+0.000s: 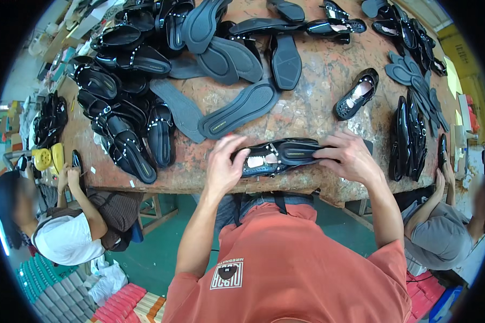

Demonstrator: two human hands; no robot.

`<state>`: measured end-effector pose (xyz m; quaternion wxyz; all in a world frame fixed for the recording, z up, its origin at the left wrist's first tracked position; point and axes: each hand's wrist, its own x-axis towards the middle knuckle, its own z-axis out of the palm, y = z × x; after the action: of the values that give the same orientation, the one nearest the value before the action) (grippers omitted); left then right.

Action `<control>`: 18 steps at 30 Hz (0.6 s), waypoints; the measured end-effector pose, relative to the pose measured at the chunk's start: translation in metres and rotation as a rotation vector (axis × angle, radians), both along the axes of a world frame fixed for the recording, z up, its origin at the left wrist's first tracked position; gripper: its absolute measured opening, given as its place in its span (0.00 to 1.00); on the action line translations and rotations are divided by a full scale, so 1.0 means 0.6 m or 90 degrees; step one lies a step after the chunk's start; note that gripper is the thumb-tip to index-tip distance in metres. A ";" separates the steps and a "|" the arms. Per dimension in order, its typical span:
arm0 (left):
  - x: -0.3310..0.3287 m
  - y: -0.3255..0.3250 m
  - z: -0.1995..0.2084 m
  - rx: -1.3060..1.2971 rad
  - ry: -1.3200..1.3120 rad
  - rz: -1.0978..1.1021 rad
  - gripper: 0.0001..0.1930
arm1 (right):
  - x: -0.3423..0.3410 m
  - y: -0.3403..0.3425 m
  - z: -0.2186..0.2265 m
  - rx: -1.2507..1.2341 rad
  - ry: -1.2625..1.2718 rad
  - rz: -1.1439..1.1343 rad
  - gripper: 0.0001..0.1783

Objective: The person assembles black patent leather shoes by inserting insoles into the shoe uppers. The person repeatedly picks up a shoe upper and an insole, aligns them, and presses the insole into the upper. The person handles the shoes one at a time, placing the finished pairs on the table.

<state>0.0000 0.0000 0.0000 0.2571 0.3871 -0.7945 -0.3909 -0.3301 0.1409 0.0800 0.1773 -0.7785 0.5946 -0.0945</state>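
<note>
A black glossy strapped shoe (264,168) with studs lies lengthwise near the table's front edge, its opening upward. Pale material shows inside its left part, and a dark insole (299,153) covers the right part. My left hand (226,164) is closed around the shoe's left end, thumb along the near side. At the other end, the thumb and fingers of my right hand (350,155) pinch the heel area; whether they grip the insole, the shoe or both is hidden. Beyond my right hand stands a single black studded shoe (357,96) with pale material inside.
Loose dark insoles (240,110) lie ahead on the worn table (312,99), beside a heap of black shoes (124,70) at left. More shoes (408,137) and fanned insoles (415,81) are at right. One person (73,220) sits left, another (442,226) right, both handling shoes.
</note>
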 end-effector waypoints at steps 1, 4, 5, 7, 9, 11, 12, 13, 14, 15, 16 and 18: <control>0.004 0.009 0.006 -0.015 0.054 0.053 0.15 | 0.014 -0.014 0.008 -0.039 0.023 0.037 0.15; 0.091 0.059 -0.006 0.240 0.051 0.188 0.16 | 0.091 -0.032 -0.029 -0.070 -0.060 0.080 0.14; 0.099 0.066 -0.022 0.387 0.136 0.209 0.16 | 0.105 -0.045 -0.037 -0.083 -0.091 0.090 0.15; 0.102 0.079 -0.031 0.395 0.172 0.183 0.17 | 0.134 -0.062 -0.049 -0.075 -0.118 0.087 0.13; 0.101 0.086 -0.035 0.350 0.153 0.175 0.18 | 0.154 -0.070 -0.075 -0.110 -0.154 0.089 0.12; 0.097 0.086 -0.033 0.344 0.153 0.171 0.19 | 0.168 -0.072 -0.082 -0.095 -0.159 0.072 0.11; 0.096 0.086 -0.034 0.353 0.167 0.169 0.19 | 0.171 -0.072 -0.083 -0.088 -0.147 0.073 0.12; 0.095 0.087 -0.032 0.359 0.170 0.175 0.19 | 0.174 -0.072 -0.084 -0.082 -0.135 0.072 0.13; 0.094 0.087 -0.028 0.366 0.171 0.181 0.18 | 0.177 -0.073 -0.088 -0.079 -0.132 0.075 0.13; 0.092 0.086 -0.026 0.372 0.174 0.184 0.18 | 0.177 -0.074 -0.093 -0.077 -0.126 0.075 0.14; 0.091 0.085 -0.025 0.384 0.167 0.192 0.18 | 0.178 -0.076 -0.095 -0.075 -0.121 0.075 0.14; 0.089 0.083 -0.024 0.409 0.153 0.206 0.17 | 0.185 -0.080 -0.092 -0.067 -0.087 0.071 0.14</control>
<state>0.0535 0.0499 -0.0146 0.2724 0.5201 -0.5240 -0.6169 -0.2193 0.0932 0.0250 0.1815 -0.8103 0.5311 -0.1684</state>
